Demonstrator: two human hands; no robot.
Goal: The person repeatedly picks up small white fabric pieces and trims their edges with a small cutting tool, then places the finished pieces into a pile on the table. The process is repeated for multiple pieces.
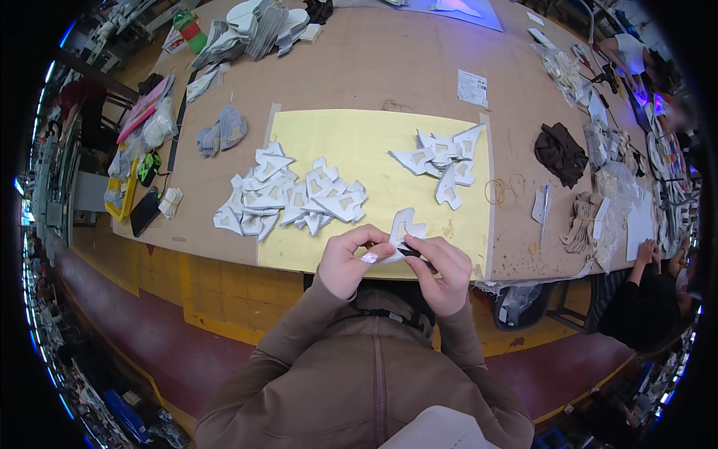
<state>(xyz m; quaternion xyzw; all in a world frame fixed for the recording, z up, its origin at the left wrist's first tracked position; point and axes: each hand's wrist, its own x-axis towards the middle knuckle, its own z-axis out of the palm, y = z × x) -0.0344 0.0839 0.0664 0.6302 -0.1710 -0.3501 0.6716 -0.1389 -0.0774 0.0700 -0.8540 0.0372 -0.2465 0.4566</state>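
Near the front edge of the yellow sheet, my left hand pinches a white cut piece with an opening in its middle. My right hand is closed round a small black-handled tool, whose tip meets the lower part of the piece; fingers hide most of it, so its kind is unclear. Something shiny sits on my left thumb. Left of the hands lies a loose heap of similar white pieces. A smaller group of white pieces rests at the right of the sheet.
Rubber bands, a pen and a dark cloth lie to the right. Grey gloves, a phone and a yellow tray are at the left. A person's hand rests at the table's right edge.
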